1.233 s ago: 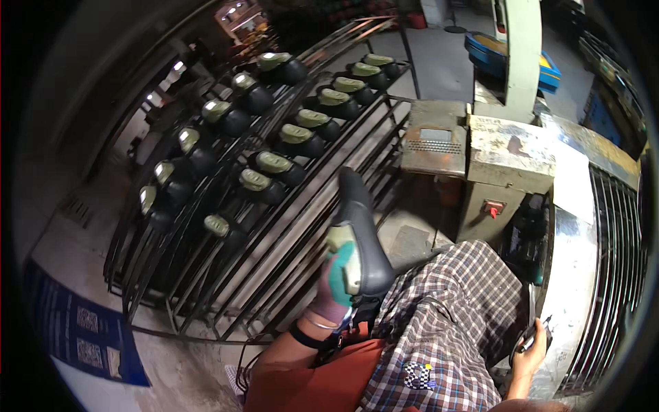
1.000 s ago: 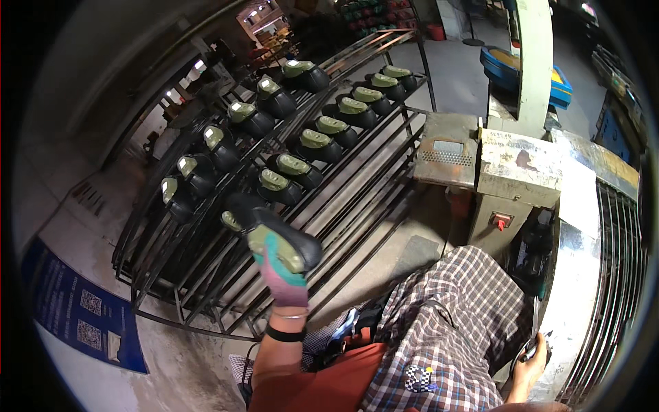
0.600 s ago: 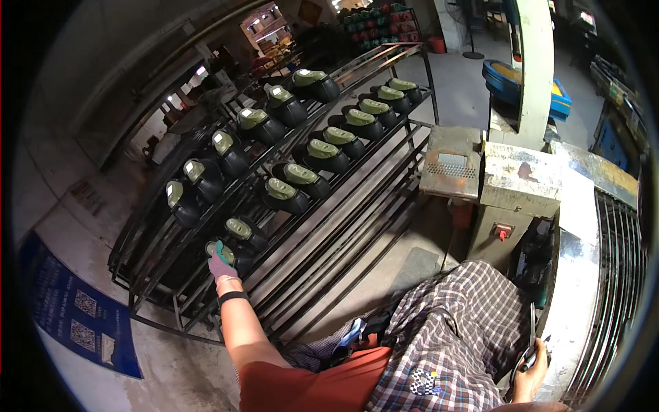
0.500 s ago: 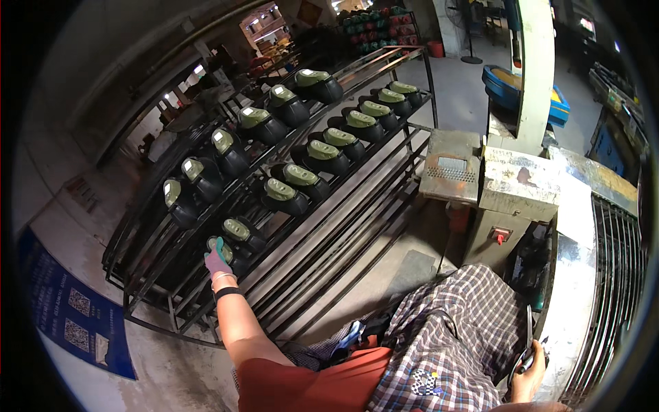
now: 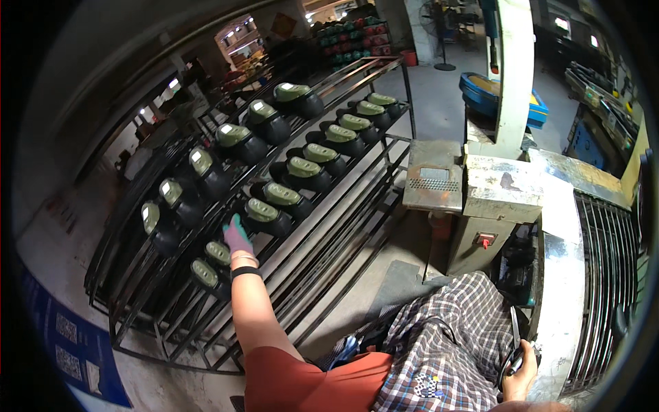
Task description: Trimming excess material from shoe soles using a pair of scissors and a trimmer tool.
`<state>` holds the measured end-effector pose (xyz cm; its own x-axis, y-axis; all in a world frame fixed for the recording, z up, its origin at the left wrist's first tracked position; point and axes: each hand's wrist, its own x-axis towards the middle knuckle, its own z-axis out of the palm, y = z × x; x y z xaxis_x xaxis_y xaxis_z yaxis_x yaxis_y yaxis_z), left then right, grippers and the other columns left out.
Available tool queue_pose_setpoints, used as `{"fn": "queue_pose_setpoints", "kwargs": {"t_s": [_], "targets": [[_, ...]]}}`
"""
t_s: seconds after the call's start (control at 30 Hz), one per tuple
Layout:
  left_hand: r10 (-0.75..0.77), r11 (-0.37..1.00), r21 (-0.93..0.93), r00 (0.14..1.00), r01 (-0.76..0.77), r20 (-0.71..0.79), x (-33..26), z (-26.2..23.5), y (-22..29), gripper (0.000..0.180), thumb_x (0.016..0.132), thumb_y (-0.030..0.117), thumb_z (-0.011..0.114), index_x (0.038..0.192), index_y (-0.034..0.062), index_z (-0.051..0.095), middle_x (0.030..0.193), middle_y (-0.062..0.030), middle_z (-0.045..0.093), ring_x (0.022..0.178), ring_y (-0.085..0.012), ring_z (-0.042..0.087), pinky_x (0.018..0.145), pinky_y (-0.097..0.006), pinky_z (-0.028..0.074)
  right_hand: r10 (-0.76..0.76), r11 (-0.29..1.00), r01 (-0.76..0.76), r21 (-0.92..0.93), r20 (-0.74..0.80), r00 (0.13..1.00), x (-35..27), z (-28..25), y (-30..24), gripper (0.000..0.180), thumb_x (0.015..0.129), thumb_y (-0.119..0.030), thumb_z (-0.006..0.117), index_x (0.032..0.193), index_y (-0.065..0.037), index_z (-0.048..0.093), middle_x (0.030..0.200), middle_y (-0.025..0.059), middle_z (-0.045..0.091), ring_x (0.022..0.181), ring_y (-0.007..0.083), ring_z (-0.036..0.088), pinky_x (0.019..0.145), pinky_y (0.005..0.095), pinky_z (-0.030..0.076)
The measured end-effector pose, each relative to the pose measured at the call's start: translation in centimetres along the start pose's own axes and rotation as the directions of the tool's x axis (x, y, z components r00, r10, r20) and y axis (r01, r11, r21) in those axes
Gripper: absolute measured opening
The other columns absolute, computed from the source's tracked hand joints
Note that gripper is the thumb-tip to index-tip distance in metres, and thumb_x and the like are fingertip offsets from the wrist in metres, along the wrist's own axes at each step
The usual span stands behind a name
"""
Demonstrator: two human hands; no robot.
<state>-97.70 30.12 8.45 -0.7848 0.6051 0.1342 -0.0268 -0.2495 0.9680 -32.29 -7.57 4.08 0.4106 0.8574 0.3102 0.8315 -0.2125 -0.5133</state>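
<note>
My left hand, in a green and pink glove, reaches out over a slanted black metal rack and holds nothing. It hovers just above a black shoe on a green last, with another such shoe below it and a third to its right. Several more of these shoes fill the upper rails. At the lower right, my right hand is closed on black-handled scissors beside my checked-cloth lap.
A worn grey metal machine with a red switch stands right of the rack. Beyond it sits a blue tub, and a barred metal grille runs along the right. A blue poster hangs low on the left.
My left hand carried a black shoe on a green last from near my lap out to the rack, set it on a lower rail, and now hovers empty above it.
</note>
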Motion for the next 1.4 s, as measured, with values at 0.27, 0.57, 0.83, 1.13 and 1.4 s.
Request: {"fn": "queue_pose_setpoints", "kwargs": {"t_s": [0.27,0.57,0.83,1.13,1.4], "targets": [[-0.028,0.939,0.324,0.967,0.112,-0.254,0.6,-2.8,-0.3,0.051,0.095,0.038,0.047,0.13,0.0012,0.05,0.134,-0.0214,0.048,0.118,-0.0304,0.051,0.1,-0.042,0.04,0.114,0.991,-0.119,0.056,0.084,0.99,0.2,1.2,-3.9,0.053,0.065,0.006,0.062,0.117,-0.001,0.057,0.108,0.0184,0.063,0.103,0.0352,0.061,0.092,0.0382,0.046],[-0.098,0.995,-0.073,0.895,0.074,-0.436,4.9,-12.8,-1.4,0.048,0.09,0.03,0.06,0.129,0.0057,0.048,0.12,-0.014,0.055,0.102,-0.0257,0.057,0.084,-0.034,0.048,0.102,0.989,-0.116,0.089,0.149,0.984,1.8,1.4,-4.8,0.051,0.065,0.006,0.062,0.116,0.001,0.057,0.108,0.0207,0.063,0.104,0.0366,0.061,0.093,0.0382,0.046],[0.225,0.895,0.426,0.958,-0.132,-0.178,-1.6,-4.4,0.4,0.052,0.093,0.028,0.059,0.132,-0.0045,0.048,0.139,-0.0236,0.044,0.124,-0.0319,0.047,0.104,-0.04,0.039,0.131,0.987,-0.135,-0.088,-0.051,0.99,0.9,0.4,-1.2,0.055,0.061,0.003,0.065,0.116,-0.004,0.058,0.103,0.0181,0.063,0.097,0.0371,0.062,0.088,0.0403,0.049],[0.584,0.548,0.44,0.702,-0.711,0.407,-11.0,8.7,7.3,0.045,0.093,0.015,0.056,0.133,-0.0035,0.048,0.133,-0.0195,0.053,0.122,-0.029,0.052,0.102,-0.035,0.041,0.403,0.867,-0.461,-0.187,-0.28,0.871,-4.4,-1.8,4.8,0.057,0.068,0.004,0.06,0.125,-0.002,0.053,0.112,0.0192,0.061,0.106,0.0375,0.058,0.094,0.0416,0.045],[0.749,-0.296,0.954,0.607,-0.05,0.264,-7.2,-14.9,11.0,0.035,0.087,0.032,0.058,0.068,0.0029,0.065,0.069,-0.0179,0.065,0.064,-0.0358,0.063,0.058,-0.045,0.048,0.258,0.942,-0.289,-0.172,-0.181,0.949,-2.3,-1.7,5.7,0.061,0.069,0.005,0.058,0.129,-0.002,0.051,0.114,0.0207,0.059,0.108,0.0392,0.056,0.095,0.0421,0.043]]}}
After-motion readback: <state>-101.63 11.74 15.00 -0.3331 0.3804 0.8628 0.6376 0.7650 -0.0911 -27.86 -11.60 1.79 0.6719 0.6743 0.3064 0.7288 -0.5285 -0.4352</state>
